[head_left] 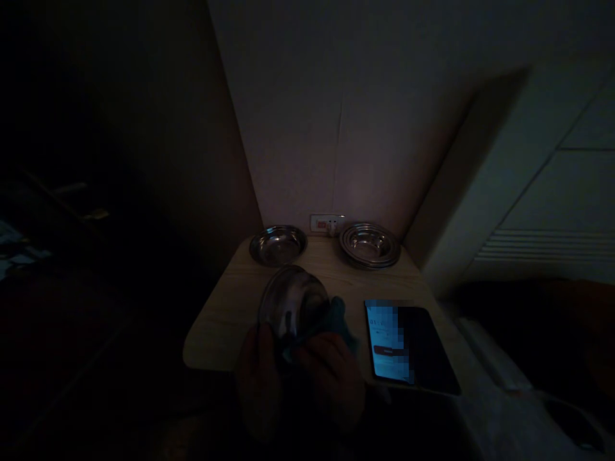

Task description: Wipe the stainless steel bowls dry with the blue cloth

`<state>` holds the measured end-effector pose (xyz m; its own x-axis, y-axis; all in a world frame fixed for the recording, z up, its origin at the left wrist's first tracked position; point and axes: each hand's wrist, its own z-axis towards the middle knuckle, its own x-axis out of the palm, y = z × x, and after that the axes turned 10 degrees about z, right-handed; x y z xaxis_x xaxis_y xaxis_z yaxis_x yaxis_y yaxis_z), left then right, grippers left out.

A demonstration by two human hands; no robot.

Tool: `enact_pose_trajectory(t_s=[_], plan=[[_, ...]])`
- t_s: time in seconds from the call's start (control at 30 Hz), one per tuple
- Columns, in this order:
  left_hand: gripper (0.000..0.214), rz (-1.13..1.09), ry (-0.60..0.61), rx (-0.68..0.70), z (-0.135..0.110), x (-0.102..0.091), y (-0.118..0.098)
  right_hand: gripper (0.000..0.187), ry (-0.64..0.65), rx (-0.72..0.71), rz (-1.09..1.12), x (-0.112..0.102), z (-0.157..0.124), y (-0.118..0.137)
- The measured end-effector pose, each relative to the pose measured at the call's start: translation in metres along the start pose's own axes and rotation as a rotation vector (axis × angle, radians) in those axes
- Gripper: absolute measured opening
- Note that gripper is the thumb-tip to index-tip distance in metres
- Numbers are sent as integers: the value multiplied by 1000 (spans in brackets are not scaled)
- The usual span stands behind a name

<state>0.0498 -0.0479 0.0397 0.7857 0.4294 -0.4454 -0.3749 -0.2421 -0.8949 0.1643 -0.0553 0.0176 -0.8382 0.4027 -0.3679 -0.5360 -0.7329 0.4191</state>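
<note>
Tilted up over the front of a small wooden table is a shiny metal bowl (281,298). My left hand (259,371) is closed on its lower left rim. In my right hand (331,371) is a bunched teal cloth (336,320), pressed against the bowl's right side. Dim light hides some of the fingertips and the bowl's lower edge. Behind it, at the back left of the table, lies another metal bowl (278,246). A stack of several metal bowls (369,246) sits at the back right.
On the right of the wooden table (216,333) lies a folding phone or tablet (389,346), its left part lit. A wall socket (327,223) with a red switch is just behind the table. A pale cabinet or panel (538,192) stands to the right.
</note>
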Motion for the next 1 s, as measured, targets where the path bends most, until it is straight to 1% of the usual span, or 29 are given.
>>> enact_pose_trajectory(t_s=[0.03, 0.1, 0.2, 0.27, 0.33, 0.4, 0.47, 0.57, 0.63, 0.7, 0.83, 0.9, 0.97, 1.0], plan=[[39, -1, 4, 8, 0, 0, -1, 23, -4, -28, 0, 0, -2, 0], [38, -1, 7, 10, -1, 0, -3, 24, 7, -49, 6, -1, 5, -4], [41, -27, 26, -10, -4, 2, -5, 27, 12, 16, -1, 1, 29, -17], [43, -65, 39, -18, -5, 3, -3, 27, 22, 38, -14, 1, 38, -19], [44, -80, 48, -17, -4, 3, 0, 26, 47, -3, -25, 1, 34, -13], [43, -61, 46, -14, -4, 3, 1, 24, 73, -45, -45, -3, 24, -3], [41, -45, 61, -4, -6, 5, 1, 23, 91, -55, -80, -8, 18, 4], [40, -36, 82, 3, -13, 9, 1, 25, 104, -24, -130, -18, 25, 4], [39, -26, 94, -5, -20, 12, 4, 25, 108, -2, -141, -24, 33, 1], [38, -27, 111, -15, -25, 13, 9, 26, 117, 19, -140, -29, 35, 0], [38, -30, 143, -15, -29, 12, 12, 25, 113, 40, -143, -37, 19, 8], [38, -47, 198, 20, -29, 10, 8, 23, 118, 37, -142, -40, 11, 12], [39, -56, 244, 62, -29, 10, 4, 20, 111, 60, -126, -41, 10, 12], [39, -54, 253, 74, -29, 10, 2, 19, 101, 94, -110, -41, 12, 10]])
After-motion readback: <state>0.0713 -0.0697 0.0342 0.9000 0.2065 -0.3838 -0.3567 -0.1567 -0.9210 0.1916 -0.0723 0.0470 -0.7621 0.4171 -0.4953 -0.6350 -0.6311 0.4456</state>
